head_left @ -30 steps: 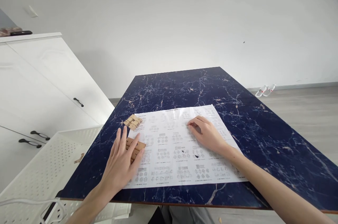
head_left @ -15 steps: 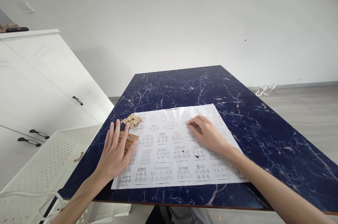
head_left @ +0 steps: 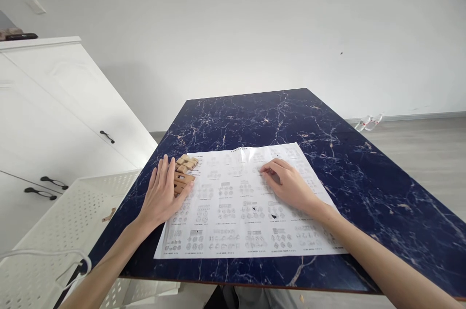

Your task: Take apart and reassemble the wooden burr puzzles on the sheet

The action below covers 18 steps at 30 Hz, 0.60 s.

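The camera sat on the person's head — at the near side of the table (head_left: 247, 117). It looked forward and down, with the paper (head_left: 233, 222) fairly close and the wall (head_left: 233, 23) far behind.

2 bare forearms (head_left: 378, 256), grey clothing (head_left: 251, 297)

Slotted brown blocks (head_left: 184, 178) and paler wooden pieces (head_left: 186, 163) lie at the left edge of a printed sheet (head_left: 238, 224).

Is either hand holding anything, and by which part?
Left hand lies against the brown wooden pieces, thumb at their near edge; whether it grips cannot be told. Right hand: nothing visibly held.
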{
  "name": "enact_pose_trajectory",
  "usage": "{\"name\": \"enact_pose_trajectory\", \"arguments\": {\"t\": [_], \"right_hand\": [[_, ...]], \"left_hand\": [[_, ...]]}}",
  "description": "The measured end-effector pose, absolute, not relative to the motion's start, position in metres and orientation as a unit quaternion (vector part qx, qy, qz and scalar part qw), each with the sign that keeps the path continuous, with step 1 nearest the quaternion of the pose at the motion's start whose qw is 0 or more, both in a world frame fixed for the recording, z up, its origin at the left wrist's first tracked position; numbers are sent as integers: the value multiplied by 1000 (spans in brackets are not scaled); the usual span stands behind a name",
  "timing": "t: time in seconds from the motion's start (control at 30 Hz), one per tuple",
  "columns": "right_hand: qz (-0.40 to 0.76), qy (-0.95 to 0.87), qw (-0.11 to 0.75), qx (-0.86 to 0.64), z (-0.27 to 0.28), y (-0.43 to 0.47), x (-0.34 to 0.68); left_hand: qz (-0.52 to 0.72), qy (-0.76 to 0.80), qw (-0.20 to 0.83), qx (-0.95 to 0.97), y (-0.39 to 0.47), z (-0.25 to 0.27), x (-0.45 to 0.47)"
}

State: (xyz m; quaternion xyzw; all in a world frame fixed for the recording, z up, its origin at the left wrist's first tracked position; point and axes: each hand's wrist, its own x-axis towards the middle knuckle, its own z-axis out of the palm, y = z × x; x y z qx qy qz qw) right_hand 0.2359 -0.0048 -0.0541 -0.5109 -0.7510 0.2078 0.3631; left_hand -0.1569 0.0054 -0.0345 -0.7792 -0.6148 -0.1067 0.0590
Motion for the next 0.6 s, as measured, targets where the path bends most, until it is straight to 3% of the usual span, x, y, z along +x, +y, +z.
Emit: {"name": "enact_pose_trajectory", "arguments": {"t": [0.33, 0.6], "right_hand": [[208, -757, 358, -505, -57, -3, 238], [202, -760, 354, -506, -54, -4, 239]], "left_hand": [[-154, -620, 4, -769, 0, -23, -152], [-230, -695, -99, -674, -37, -25, -161]]}}
